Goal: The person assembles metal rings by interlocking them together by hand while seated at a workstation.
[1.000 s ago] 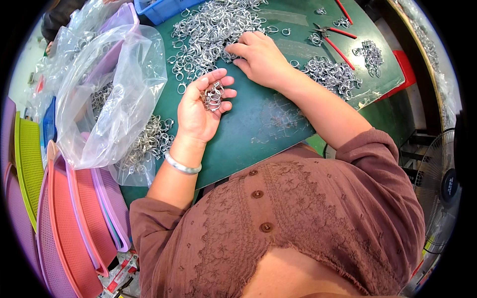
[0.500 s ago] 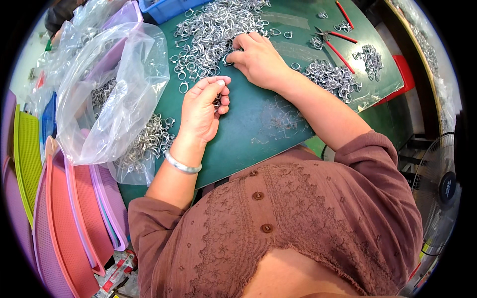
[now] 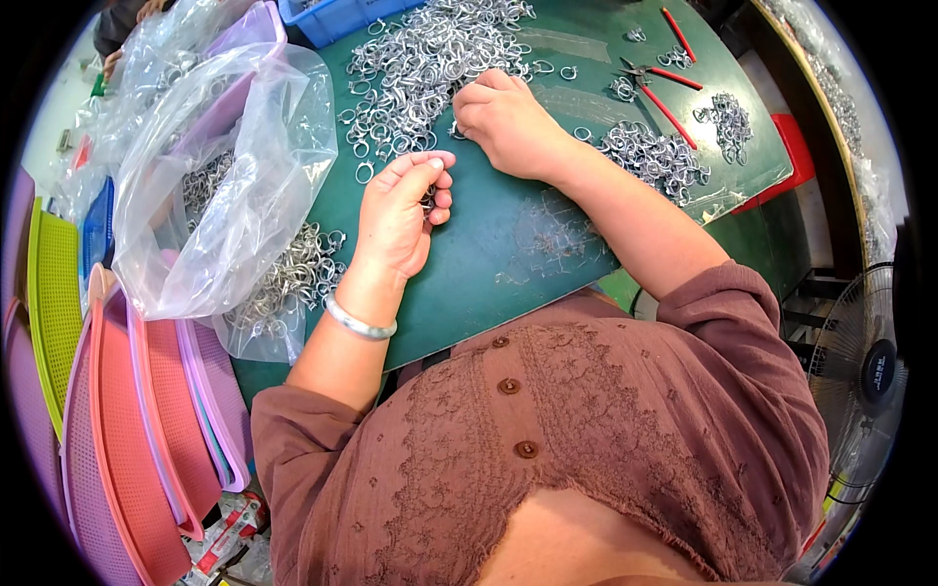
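My left hand (image 3: 396, 210) is curled closed above the green table (image 3: 469, 283), with a few small metal ring clamps (image 3: 428, 200) partly showing inside its fingers. My right hand (image 3: 508, 122) reaches to the near right edge of a big heap of silvery ring clamps (image 3: 430, 63). Its fingers are bent down and pinched together, and a metal ring clamp (image 3: 455, 129) shows at the fingertips, mostly covered by the hand. Single ring clamps lie loose around the heap's edge, close to both hands.
A smaller pile of ring clamps (image 3: 655, 156) lies right of my right forearm, near red-handled pliers (image 3: 664, 112). At left stand a clear plastic bag (image 3: 234, 195) holding more clamps and several stacked plastic baskets (image 3: 137, 439). A blue bin (image 3: 342, 18) sits at the back, a fan (image 3: 874, 371) at right.
My right hand has shifted slightly down and right at the heap's edge, its fingers drawn closer together. My left hand stays closed in place.
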`<state>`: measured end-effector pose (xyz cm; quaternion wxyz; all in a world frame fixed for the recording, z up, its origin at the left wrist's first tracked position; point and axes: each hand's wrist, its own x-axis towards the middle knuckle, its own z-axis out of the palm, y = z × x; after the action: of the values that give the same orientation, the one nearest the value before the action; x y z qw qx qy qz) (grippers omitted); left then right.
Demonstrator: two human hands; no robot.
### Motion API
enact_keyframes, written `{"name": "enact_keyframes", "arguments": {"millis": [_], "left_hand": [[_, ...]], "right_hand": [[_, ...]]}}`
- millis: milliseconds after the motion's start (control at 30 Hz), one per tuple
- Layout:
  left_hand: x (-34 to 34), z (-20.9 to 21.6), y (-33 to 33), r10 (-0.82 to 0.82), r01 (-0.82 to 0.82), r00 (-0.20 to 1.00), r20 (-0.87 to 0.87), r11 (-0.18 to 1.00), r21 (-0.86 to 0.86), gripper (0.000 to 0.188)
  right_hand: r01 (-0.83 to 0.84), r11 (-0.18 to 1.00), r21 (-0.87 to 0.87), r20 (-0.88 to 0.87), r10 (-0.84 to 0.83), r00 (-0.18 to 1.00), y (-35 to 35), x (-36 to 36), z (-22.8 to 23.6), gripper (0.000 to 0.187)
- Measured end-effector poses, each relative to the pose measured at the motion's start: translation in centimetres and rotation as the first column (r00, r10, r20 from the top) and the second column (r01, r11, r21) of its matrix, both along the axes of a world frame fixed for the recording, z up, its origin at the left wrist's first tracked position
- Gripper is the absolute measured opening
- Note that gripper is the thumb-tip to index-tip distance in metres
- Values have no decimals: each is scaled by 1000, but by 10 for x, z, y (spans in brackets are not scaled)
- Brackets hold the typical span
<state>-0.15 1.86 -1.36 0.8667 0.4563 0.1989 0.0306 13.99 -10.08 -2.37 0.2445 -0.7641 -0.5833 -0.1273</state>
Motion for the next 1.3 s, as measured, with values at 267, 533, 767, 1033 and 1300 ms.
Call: {"name": "enact_keyframes", "arguments": {"millis": [267,533,767,1033,1300], "left_hand": [[-1,2,-2,44,-45,999,28,999,27,10],[-4,8,-9,91,-106,989,113,985,133,7],[-4,10,-13,113,-137,986,122,968,208,7],[-2,3,-13,117,-165,984,133,882,441,7],[-1,4,-3,10,-12,997,76,1000,27,21]], "right_hand": [[-240,920,311,-676,392,624,-12,1,14,2],[-347,878,331,-639,479,602,-13,-7,20,3],[-349,884,312,-544,467,697,-14,-9,20,5],[-332,905,265,-453,421,786,-14,-15,22,8],[-57,930,363,-728,321,606,-17,-8,13,15]]}}
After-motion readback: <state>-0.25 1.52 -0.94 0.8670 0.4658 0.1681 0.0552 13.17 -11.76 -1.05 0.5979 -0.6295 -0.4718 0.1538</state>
